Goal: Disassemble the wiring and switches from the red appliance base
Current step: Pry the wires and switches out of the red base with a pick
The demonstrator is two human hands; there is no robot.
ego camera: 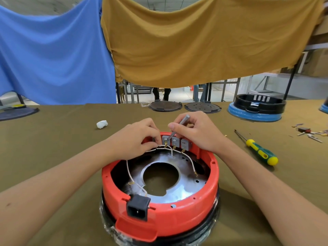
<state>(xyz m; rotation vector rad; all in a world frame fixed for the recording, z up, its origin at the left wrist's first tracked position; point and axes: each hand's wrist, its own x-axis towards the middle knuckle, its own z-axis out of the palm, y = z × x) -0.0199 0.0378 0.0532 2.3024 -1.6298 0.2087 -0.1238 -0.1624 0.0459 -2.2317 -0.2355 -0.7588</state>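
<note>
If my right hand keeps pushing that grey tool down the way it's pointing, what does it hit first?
The right hand aims the grey tool down and left, at the leftmost grey switch on the red base. The tip looks at or near the switch's top already, so it probably meets that first; depth is unclear.

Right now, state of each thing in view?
Red round plastic appliance base: upside down, open, wiring still inside.
Three grey switch blocks: seated in far rim, wired.
White wires: attached to switches.
Black power socket: mounted in near rim.
Left hand: pinching wire.
Right hand: gripping thin grey metal tool, tip at switches.
Green-yellow screwdriver: lying unused.
</note>
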